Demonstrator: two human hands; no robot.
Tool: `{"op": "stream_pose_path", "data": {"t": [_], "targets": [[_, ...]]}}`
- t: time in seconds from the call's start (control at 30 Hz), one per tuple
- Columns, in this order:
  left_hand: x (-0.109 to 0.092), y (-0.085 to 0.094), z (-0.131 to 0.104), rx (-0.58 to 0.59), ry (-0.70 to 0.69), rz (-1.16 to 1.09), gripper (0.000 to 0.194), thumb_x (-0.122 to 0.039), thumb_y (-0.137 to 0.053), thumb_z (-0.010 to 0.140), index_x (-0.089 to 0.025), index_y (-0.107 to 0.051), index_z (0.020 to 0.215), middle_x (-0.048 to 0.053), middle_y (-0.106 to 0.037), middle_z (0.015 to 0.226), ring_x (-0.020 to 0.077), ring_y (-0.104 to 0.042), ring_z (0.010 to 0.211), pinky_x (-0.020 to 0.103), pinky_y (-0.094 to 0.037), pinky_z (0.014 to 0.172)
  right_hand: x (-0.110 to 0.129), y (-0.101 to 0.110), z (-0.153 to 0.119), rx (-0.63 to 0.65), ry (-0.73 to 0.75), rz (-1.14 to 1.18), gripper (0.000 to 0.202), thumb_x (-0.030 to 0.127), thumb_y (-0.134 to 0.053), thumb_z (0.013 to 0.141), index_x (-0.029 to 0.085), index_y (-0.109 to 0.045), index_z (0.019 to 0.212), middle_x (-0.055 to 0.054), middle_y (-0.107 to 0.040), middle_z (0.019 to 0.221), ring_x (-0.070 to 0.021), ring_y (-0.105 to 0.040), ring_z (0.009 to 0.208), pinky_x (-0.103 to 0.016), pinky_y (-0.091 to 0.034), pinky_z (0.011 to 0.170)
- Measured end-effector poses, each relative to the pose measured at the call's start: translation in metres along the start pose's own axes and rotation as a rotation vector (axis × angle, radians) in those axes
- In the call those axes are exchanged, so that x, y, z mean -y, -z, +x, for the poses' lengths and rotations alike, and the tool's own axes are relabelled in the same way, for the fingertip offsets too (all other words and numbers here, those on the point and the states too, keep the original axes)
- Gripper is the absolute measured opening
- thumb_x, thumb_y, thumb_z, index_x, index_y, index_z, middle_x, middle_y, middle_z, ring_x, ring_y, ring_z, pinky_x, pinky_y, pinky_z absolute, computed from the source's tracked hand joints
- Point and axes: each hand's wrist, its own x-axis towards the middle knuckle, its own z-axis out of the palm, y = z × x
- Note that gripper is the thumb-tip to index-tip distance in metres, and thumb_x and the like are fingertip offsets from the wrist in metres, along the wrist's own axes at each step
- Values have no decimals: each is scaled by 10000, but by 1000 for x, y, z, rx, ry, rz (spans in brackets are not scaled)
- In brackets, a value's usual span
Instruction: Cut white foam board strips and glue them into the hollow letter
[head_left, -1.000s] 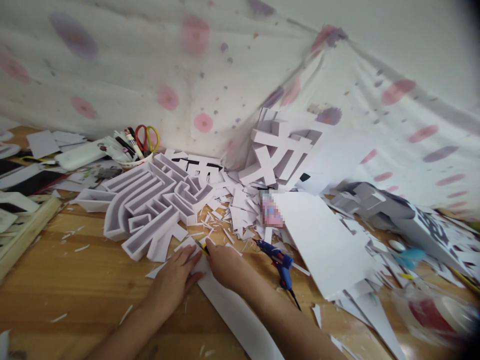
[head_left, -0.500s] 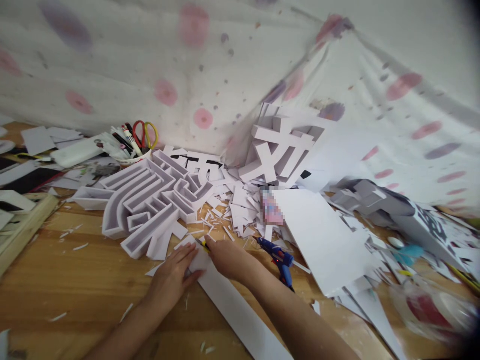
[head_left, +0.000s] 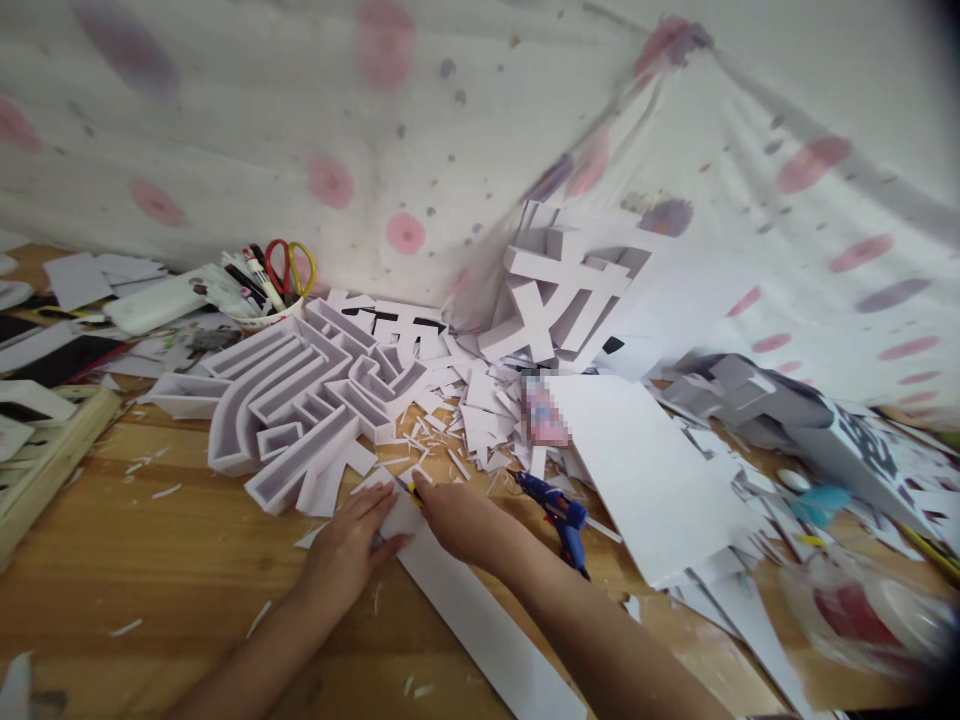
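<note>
A long white foam-board strip [head_left: 480,610] lies slantwise on the wooden table, its far end under my hands. My left hand [head_left: 356,535] rests on that end with fingers stretched out and thumb apart, pressing it down. In my right hand [head_left: 454,515] is a yellow craft knife [head_left: 413,492], its tip at the strip near the left fingertips. Most of the knife is hidden by the fingers. Just beyond my hands stands a hollow white built-up letter form [head_left: 300,410] with raised walls. A blue glue gun [head_left: 559,515] lies to the right of my right hand.
White offcuts [head_left: 480,420] are heaped behind my hands. A large white board [head_left: 645,480] lies to the right, near a plastic-wrapped roll [head_left: 855,610]. A cup of pens and scissors [head_left: 262,315] stands at back left. Another white letter form [head_left: 562,300] leans against the patterned curtain [head_left: 300,120].
Both hands stay almost in place on the strip. The knife in my right hand has shifted very slightly, and the view has moved a little.
</note>
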Motion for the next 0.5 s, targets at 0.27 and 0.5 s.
{"op": "stream_pose_path", "data": {"t": [0.27,0.5], "targets": [[2,0,1,-19,-25,10,438,-482,-561,795,-170,-641,1093,111,-672,1122,248,-623,1041,390,-522,888,-2,-11,-12,-35,-8,-12,514,104,-377,880,31,-300,1382,-158,-688,955,-234,-668,843,-293,-512,692],[3,-1,2,-22,-31,28,487,-540,-500,809,-154,-658,1060,116,-676,1114,244,-629,1031,374,-527,879,-5,-19,-26,-48,-30,-12,549,65,-374,848,66,-288,1390,-154,-672,1012,-217,-662,872,-270,-509,700]]}}
